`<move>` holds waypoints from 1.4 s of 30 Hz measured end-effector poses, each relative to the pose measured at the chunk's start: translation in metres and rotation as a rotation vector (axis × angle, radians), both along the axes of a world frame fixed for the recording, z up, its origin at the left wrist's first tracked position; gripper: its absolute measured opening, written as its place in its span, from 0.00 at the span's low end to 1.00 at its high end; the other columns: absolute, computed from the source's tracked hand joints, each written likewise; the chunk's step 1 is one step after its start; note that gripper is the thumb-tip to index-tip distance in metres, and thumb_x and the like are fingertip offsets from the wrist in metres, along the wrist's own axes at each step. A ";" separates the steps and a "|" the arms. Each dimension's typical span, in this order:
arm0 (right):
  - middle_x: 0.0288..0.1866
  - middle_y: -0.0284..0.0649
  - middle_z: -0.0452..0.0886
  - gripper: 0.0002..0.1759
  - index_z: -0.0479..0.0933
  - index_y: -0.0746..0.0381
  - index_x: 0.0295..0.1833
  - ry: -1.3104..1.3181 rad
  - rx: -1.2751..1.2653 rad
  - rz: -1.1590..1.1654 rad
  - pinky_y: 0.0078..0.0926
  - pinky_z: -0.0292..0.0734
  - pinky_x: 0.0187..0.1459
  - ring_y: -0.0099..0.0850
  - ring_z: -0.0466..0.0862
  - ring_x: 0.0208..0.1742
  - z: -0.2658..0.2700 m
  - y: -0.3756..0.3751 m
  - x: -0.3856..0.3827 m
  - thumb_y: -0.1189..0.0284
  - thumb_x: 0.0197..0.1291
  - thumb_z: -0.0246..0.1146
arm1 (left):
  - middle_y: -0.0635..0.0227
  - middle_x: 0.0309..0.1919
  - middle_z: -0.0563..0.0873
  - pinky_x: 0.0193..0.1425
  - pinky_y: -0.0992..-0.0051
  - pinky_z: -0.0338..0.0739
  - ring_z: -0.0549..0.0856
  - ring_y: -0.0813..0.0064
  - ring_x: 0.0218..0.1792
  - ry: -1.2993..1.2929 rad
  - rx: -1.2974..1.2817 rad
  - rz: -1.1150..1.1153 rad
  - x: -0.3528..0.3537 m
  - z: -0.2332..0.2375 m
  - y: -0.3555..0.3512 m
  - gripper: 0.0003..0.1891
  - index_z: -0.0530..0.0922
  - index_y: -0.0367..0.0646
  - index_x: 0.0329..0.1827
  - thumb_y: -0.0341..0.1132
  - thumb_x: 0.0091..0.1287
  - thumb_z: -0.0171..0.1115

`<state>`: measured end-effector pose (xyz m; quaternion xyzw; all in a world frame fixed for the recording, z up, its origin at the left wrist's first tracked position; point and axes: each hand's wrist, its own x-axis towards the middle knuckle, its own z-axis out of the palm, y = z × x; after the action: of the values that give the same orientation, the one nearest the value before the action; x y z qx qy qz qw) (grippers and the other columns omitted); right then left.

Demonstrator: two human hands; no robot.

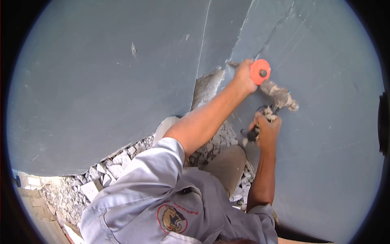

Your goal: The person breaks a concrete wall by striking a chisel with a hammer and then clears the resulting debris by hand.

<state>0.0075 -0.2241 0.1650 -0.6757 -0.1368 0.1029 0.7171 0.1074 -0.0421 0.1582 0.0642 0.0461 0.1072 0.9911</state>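
Note:
My left hand (245,76) is closed around a chisel with a round orange hand guard (256,72). The chisel's metal striking end (263,73) faces me, and its tip (233,64) reaches the broken edge of the grey wall. Below and to the right, my right hand (269,128) grips a hammer (280,96) by its dark handle, which looks wrapped in ragged pale material. The worn, dusty hammer head is close to the guard, slightly apart from the striking end. Motion blurs the lower handle.
Grey painted wall surfaces (101,81) rise on both sides, with a jagged broken patch (207,87) at their corner. Broken rubble (118,160) covers the ground along the wall's foot. My bent knee (227,164) is beside the wall. Tile-like pieces (44,215) lie at lower left.

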 end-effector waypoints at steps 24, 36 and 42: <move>0.29 0.47 0.79 0.11 0.78 0.66 0.35 -1.050 0.319 -0.093 0.42 0.82 0.40 0.37 0.83 0.37 0.167 -0.109 -0.023 0.72 0.65 0.54 | 0.57 0.53 0.82 0.61 0.54 0.84 0.86 0.59 0.53 0.170 0.068 0.007 -0.028 0.032 0.004 0.14 0.73 0.38 0.55 0.40 0.79 0.47; 0.31 0.40 0.82 0.08 0.76 0.68 0.41 -0.385 0.095 -0.095 0.21 0.74 0.25 0.26 0.82 0.24 0.055 -0.048 -0.025 0.81 0.58 0.67 | 0.55 0.49 0.84 0.57 0.57 0.86 0.87 0.55 0.49 0.129 0.124 -0.014 -0.015 0.022 0.010 0.13 0.74 0.38 0.53 0.39 0.78 0.49; 0.32 0.48 0.82 0.12 0.78 0.70 0.40 -1.162 0.668 -0.035 0.49 0.83 0.51 0.43 0.85 0.43 0.192 -0.132 -0.016 0.71 0.66 0.56 | 0.55 0.50 0.84 0.57 0.57 0.86 0.87 0.54 0.49 0.129 0.149 0.019 -0.022 0.020 0.008 0.15 0.73 0.39 0.53 0.43 0.79 0.48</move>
<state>-0.0085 -0.3561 0.3569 -0.3653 -0.5141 -0.3370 0.6990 0.0853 -0.0337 0.1786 0.1441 0.1021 0.1155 0.9775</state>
